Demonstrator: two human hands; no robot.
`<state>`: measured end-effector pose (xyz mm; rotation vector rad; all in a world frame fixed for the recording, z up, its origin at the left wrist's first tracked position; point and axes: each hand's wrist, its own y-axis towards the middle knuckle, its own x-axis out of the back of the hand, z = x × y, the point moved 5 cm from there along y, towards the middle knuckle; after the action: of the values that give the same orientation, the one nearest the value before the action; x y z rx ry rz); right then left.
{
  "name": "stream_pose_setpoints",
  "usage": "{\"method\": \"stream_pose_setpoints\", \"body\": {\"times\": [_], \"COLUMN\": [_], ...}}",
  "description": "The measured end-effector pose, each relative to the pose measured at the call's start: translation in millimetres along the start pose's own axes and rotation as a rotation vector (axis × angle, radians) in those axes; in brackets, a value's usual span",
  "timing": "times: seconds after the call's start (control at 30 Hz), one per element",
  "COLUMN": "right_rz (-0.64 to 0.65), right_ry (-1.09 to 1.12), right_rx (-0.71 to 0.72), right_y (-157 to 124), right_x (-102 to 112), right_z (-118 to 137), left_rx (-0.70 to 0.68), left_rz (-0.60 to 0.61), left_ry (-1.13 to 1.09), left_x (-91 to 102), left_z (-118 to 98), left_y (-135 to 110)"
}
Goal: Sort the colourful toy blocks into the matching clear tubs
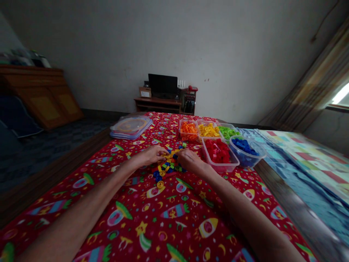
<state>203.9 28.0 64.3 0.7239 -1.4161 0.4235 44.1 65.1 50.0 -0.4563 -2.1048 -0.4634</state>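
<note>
A small pile of mixed toy building pieces (170, 167), mostly yellow and blue with some green, lies on the red patterned tablecloth (174, 225). At the pile's left side, my left hand (155, 154) has its thumb and fingers bent together over the pieces. Facing it from the right, my right hand (188, 159) is closed, fingertips down at the pieces. What either hand pinches is too small and hidden to make out. Toward me, a yellow round piece (160, 185) lies at the pile's near end, with blue round pieces (157, 176) just beyond it.
Right of the pile stand clear tubs: red pieces in one (223, 167), blue in another (252, 162), with orange, yellow and green pieces in tubs behind. Stacked lids (128, 128) lie at the far left. A bed (308, 163) adjoins the table's right side.
</note>
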Motion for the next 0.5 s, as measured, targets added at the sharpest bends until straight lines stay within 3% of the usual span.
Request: {"method": "stream_pose_setpoints", "body": {"times": [0.1,0.23,0.37,0.5], "right_rz": [-0.019,-0.103,-0.189,-0.271], "right_ry": [0.03,0.117,0.266,0.416], "right_rx": [0.007,-0.009,-0.014,-0.043], "right_y": [1.1,-0.2,-1.0,0.2], "right_x": [-3.6,9.4,17.7,18.3], "right_z": [-5.2,-6.9,-5.5,-3.2], "left_rx": [-0.036,-0.008,0.065,0.213], "left_rz": [-0.039,-0.124,-0.195,-0.116], "left_ry": [0.075,0.076,-0.19,-0.441], "left_x": [-2.5,2.1,9.8,2.4], "left_z": [-5.2,-8.2,-12.3,-19.8], "left_y": [1.6,1.7,-1.1,-7.6]}}
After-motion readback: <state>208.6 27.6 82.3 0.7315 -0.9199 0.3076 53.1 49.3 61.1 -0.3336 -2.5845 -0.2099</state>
